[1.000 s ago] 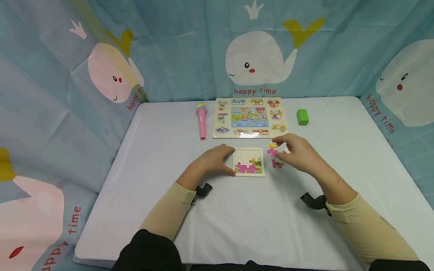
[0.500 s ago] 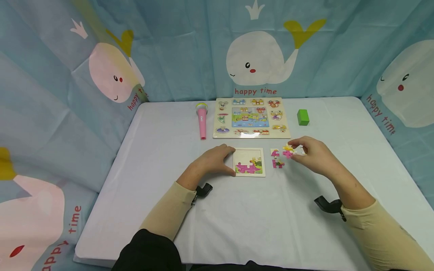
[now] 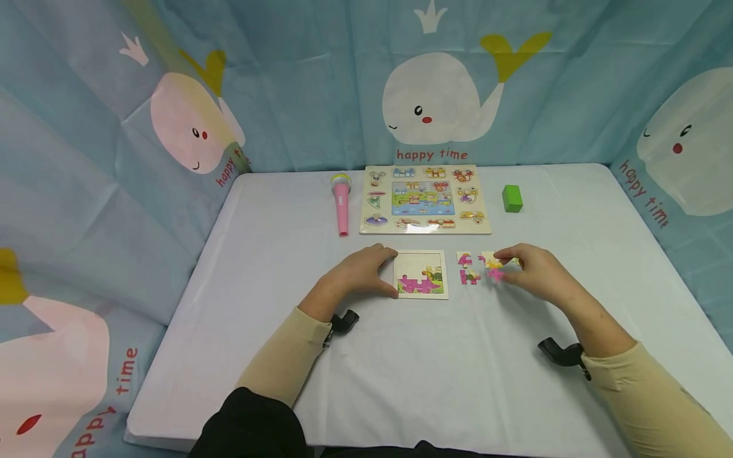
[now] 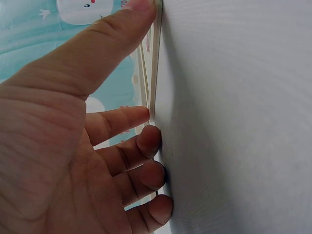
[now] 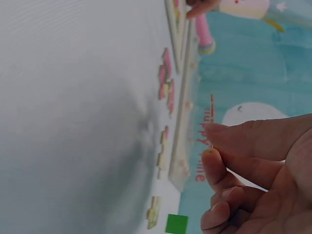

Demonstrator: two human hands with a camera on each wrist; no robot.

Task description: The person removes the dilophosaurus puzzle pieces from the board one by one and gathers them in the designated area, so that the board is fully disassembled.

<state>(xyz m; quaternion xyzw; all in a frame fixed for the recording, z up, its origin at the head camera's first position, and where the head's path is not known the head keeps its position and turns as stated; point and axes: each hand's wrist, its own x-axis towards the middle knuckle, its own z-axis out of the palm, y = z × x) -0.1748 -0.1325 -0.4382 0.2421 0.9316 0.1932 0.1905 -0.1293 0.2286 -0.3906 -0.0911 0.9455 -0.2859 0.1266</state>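
My left hand (image 3: 366, 270) holds the left edge of a small jigsaw tray (image 3: 420, 253), thumb at the near corner and a fingertip at the far one. In the left wrist view the other fingertips (image 4: 151, 174) are loosely bent beside the tray's thin edge. Pink and green pieces fill the tray's lower part. My right hand (image 3: 535, 270) pinches a pink and yellow jigsaw piece (image 3: 495, 273) between thumb and fingers. The right wrist view shows this piece (image 5: 212, 105) edge-on above the table. Loose jigsaw pieces (image 3: 469, 277) lie between the tray and my right hand.
Behind the tray lies a larger picture puzzle board (image 3: 366, 216). A pink toy microphone (image 3: 341, 207) is to its left and a green block (image 3: 512, 198) to its right. More loose pieces (image 5: 162, 151) lie near the right hand. A whale-print curtain (image 3: 309, 95) hangs behind the table.
My right hand has moved right and then slightly nearer, carrying the pink and yellow jigsaw piece off the loose pieces. More of those pieces now show. The left hand and the tray have stayed put.
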